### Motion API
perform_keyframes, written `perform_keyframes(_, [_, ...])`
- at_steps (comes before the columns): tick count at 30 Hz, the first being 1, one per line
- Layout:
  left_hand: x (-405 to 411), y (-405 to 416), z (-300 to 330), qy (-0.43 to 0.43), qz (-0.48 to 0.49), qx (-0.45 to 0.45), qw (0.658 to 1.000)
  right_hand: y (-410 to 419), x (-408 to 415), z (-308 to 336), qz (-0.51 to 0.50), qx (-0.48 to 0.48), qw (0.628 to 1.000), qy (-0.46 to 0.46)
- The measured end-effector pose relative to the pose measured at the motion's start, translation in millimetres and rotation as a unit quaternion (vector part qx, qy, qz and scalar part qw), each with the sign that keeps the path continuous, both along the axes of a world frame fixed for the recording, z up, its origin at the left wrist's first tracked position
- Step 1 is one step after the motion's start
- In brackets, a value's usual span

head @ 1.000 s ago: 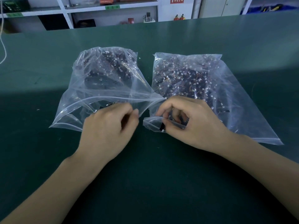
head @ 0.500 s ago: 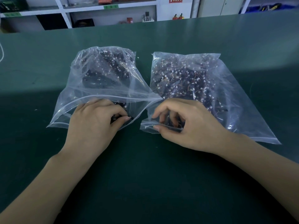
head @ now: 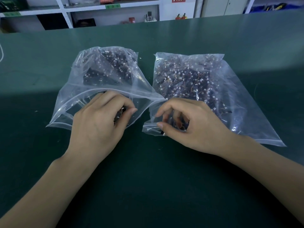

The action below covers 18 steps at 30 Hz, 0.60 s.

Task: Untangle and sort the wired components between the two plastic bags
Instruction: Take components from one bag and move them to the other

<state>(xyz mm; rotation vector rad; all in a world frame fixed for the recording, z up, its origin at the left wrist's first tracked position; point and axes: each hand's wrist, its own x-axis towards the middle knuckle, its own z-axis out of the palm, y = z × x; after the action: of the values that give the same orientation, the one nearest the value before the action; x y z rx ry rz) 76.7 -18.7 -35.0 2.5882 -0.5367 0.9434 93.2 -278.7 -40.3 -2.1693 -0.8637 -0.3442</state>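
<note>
Two clear zip bags lie side by side on the green table, mouths toward me. The left bag point(head: 105, 69) and the right bag point(head: 213, 89) both hold dark wired components with small white connectors. My left hand point(head: 98, 124) is inside the left bag's open mouth, fingers curled around a small bundle of wired components point(head: 120, 112). My right hand point(head: 189, 124) sits in the right bag's mouth, its curled fingers and thumb pinching several dark components with reddish wires point(head: 178, 123). One black piece point(head: 162, 132) pokes out at the bag's lip.
The green table point(head: 148, 178) spreads wide around the bags. A white cable point(head: 2, 52) curls at the far left edge. Behind the table stand white shelves point(head: 65, 12) with boxes and small items, well out of reach.
My left hand has moved left from the gap between the bags into the left bag's mouth with its bundle. My right hand stayed at the right bag's mouth, fingers shifting on the components.
</note>
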Motion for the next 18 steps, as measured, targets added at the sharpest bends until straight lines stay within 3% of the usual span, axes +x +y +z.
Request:
perform_keyframes(4, [-5, -8, 0, -0.017, -0.053, -0.071, 0.996, 0, 0, -1, -0.002, 0.001, 1.000, 0.006])
perform_keyframes(10, [-13, -25, -3, 0.045, -0.161, -0.149, 0.975, 2, 1, -1, 0.014, -0.010, 1.000, -0.008])
perform_keyframes(18, [-18, -33, -5, 0.079, -0.213, -0.234, 0.945, 0, 2, -3, 0.021, -0.018, 0.999, -0.031])
